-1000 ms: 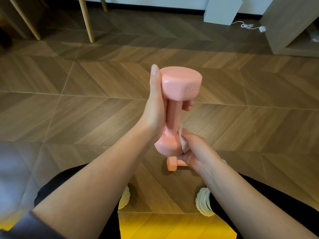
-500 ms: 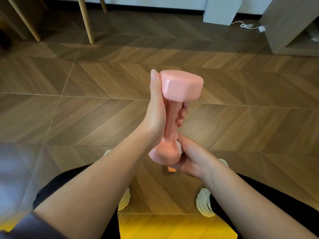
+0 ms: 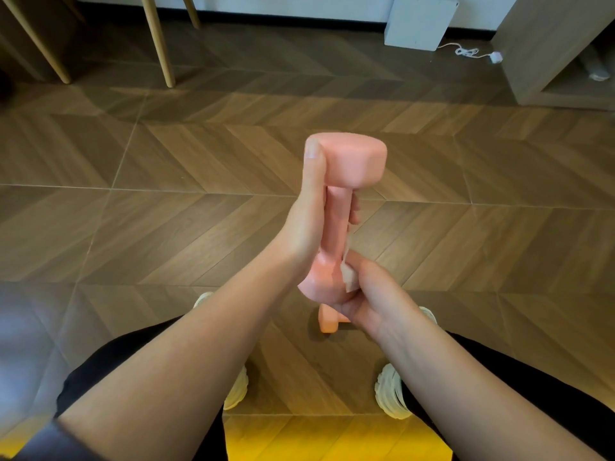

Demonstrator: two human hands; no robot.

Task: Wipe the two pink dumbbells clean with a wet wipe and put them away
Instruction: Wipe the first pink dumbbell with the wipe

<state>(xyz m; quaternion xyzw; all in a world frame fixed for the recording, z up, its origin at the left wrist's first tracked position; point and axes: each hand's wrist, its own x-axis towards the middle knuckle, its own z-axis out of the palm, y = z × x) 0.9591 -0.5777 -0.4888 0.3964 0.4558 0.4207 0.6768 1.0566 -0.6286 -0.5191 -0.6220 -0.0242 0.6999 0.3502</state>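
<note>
A pink dumbbell [image 3: 352, 164] stands upright in mid-air in front of me. My left hand [image 3: 307, 224] is wrapped around its handle, thumb resting along the top head. My right hand [image 3: 369, 291] cups the lower head and presses a folded white wet wipe [image 3: 348, 279] against it. A second pink dumbbell [image 3: 327, 322] lies on the floor below my hands, mostly hidden by my right hand.
Wooden herringbone floor [image 3: 166, 211] all around. Wooden furniture legs [image 3: 159, 38] stand at the back left, a white box [image 3: 419, 19] with a cable [image 3: 472, 53] at the back, a wooden cabinet [image 3: 545, 51] at the back right. My knees and white shoes [image 3: 392, 397] are below.
The held dumbbell has turned and sunk a little. My right hand with the wipe slid around the lower head, and the floor dumbbell shows again beneath it.
</note>
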